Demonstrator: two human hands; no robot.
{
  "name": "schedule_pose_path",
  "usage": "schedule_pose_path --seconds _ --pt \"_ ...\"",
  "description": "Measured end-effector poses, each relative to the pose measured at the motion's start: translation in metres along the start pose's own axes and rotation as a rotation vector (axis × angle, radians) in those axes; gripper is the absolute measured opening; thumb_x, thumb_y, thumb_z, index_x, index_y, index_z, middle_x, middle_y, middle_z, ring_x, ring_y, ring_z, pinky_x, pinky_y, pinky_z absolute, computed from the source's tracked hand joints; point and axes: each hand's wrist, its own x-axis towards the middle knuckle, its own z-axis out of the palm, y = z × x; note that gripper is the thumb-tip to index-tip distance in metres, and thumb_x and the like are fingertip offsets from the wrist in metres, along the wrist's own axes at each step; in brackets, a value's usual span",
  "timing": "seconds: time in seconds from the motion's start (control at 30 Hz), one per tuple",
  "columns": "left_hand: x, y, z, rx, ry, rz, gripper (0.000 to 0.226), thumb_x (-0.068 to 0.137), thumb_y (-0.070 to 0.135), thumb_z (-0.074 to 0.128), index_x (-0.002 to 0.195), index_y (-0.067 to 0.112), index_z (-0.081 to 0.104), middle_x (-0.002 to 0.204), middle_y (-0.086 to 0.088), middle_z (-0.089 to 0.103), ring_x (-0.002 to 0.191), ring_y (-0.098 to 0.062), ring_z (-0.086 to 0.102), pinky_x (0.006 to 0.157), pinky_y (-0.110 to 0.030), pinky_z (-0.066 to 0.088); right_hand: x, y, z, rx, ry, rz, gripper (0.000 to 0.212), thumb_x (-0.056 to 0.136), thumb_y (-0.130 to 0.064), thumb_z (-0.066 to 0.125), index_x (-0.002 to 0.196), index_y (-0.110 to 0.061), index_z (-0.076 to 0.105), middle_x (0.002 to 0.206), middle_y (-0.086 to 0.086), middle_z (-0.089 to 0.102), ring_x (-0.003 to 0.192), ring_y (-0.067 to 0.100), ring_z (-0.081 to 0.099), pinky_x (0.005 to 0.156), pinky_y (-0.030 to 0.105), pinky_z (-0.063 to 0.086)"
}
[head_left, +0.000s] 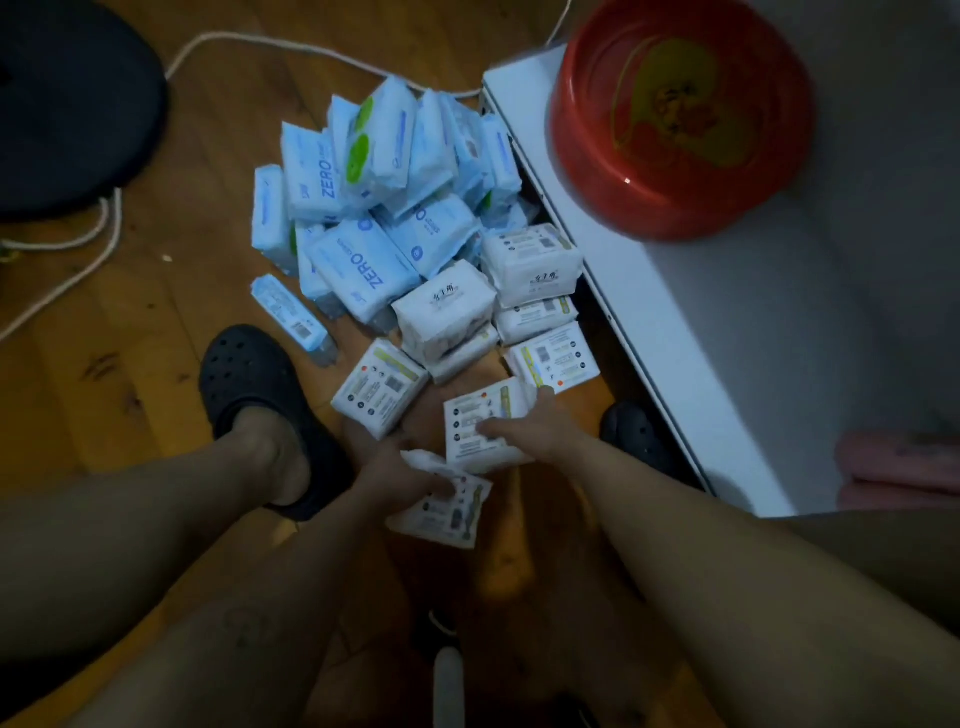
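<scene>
A heap of packs (384, 208) lies on the floor (156, 322), just left of the bench (727, 322), which carries a basin (680, 119); a cord (291, 49) runs behind it. In front, the left hand (395, 467) holds one pack (441, 514), the right hand (524, 423) another pack (478, 447).

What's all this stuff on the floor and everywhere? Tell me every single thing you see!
Soft plastic packs printed ZERO: a heap, too overlapped to count, light blue, on the wooden floor.
Soft white packs with small print: about eight, white, in front of the blue heap.
Round plastic basin: one, red with a yellow picture inside, on the white flat furniture top.
Thick cord: white, trailing over the floor at the far side and the left.
Round black thing: one, far left; cannot tell what.
Pink cloth: one, right edge.
Holed rubber clogs: two, black, on the feet.
Left hand: grips the nearer white pack.
Right hand: grips the farther white pack.
</scene>
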Motion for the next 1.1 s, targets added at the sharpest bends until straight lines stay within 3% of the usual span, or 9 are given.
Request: schedule_pose_path --seconds 0.1,0.17,0.23,0.33,0.47,0.67,0.9,1.03,1.1 --pt "-0.025 0.017 -0.016 -0.030 -0.005 0.060 0.077 0.070 0.024 0.087 0.132 0.009 0.044 0.127 -0.008 0.056 0.104 -0.022 0.057 0.084 -0.033 0.050 -0.024 -0.013 -0.031 -0.032 -0.060 -0.063 0.123 0.037 -0.070 0.085 0.136 -0.013 0.040 0.132 0.002 0.056 0.110 0.023 0.061 0.086 0.039 0.054" --pt "-0.053 0.032 -0.028 -0.024 0.015 0.109 0.061 0.075 0.027 0.083 0.123 0.007 0.051 0.121 -0.009 0.056 0.095 -0.019 0.055 0.076 -0.029 0.046 -0.037 -0.011 -0.057 -0.022 -0.124 -0.110 0.118 0.024 -0.072 0.087 0.125 -0.020 0.055 0.118 0.000 0.068 0.098 0.020 0.069 0.087 0.043 0.056" --pt "-0.077 0.052 -0.042 -0.081 0.034 0.161 0.056 0.077 0.026 0.081 0.122 0.004 0.056 0.114 -0.010 0.062 0.089 -0.021 0.062 0.067 -0.026 0.050 -0.074 -0.021 -0.088 0.018 -0.124 -0.129 0.100 0.033 -0.063 0.090 0.119 -0.019 0.062 0.109 0.002 0.072 0.095 0.025 0.070 0.087 0.047 0.055" --pt "-0.128 0.094 -0.061 -0.170 0.099 0.273 0.051 0.071 0.024 0.085 0.111 0.002 0.064 0.091 -0.010 0.071 0.073 -0.024 0.069 0.057 -0.033 0.059 -0.142 -0.040 -0.134 0.080 0.056 -0.221 0.098 0.037 -0.061 0.083 0.122 -0.019 0.057 0.109 0.004 0.070 0.084 0.020 0.069 0.057 0.029 0.053" --pt "-0.200 0.154 -0.062 -0.235 0.145 0.477 0.027 0.077 0.029 0.078 0.089 0.010 0.063 0.073 -0.005 0.063 0.055 -0.020 0.057 0.043 -0.021 0.041 -0.221 -0.052 -0.185 0.189 0.301 -0.430 0.074 0.059 -0.052 0.081 0.122 -0.022 0.056 0.107 0.000 0.069 0.076 0.014 0.067 0.048 0.026 0.049" --pt "-0.268 0.226 -0.025 -0.430 0.053 0.666 0.025 0.082 0.010 0.063 0.104 -0.002 0.061 0.082 -0.013 0.070 0.057 -0.022 0.067 0.046 -0.028 0.052 -0.303 -0.031 -0.248 0.369 0.593 -0.573 0.066 0.067 -0.046 0.081 0.121 -0.026 0.049 0.108 -0.007 0.065 0.092 0.013 0.066 0.059 0.030 0.052" --pt "-0.308 0.297 0.041 -0.497 -0.175 0.759 0.032 0.084 0.010 0.063 0.115 0.002 0.061 0.096 -0.015 0.070 0.049 -0.018 0.067 0.039 -0.024 0.048 -0.337 0.021 -0.304 0.582 0.719 -0.502 0.044 0.072 -0.036 0.081 0.106 -0.021 0.056 0.094 -0.005 0.068 0.078 0.016 0.067 0.065 0.034 0.053" --pt "-0.308 0.338 0.080 -0.414 -0.263 0.814 0.018 0.087 0.016 0.067 0.103 0.007 0.066 0.080 -0.007 0.074 0.052 -0.013 0.067 0.043 -0.021 0.049 -0.340 0.036 -0.345 0.586 0.825 -0.427 0.071 0.056 -0.050 0.083 0.113 -0.019 0.054 0.114 -0.003 0.063 0.096 0.022 0.066 0.079 0.048 0.058" --pt "-0.294 0.354 0.097 -0.305 -0.175 0.882 0.027 0.085 0.021 0.071 0.108 0.009 0.063 0.091 -0.008 0.071 0.063 -0.014 0.069 0.055 -0.023 0.052 -0.339 0.037 -0.361 0.302 0.923 -0.284 0.076 0.068 -0.047 0.080 0.129 -0.018 0.045 0.128 0.004 0.051 0.114 0.028 0.056 0.092 0.042 0.052"
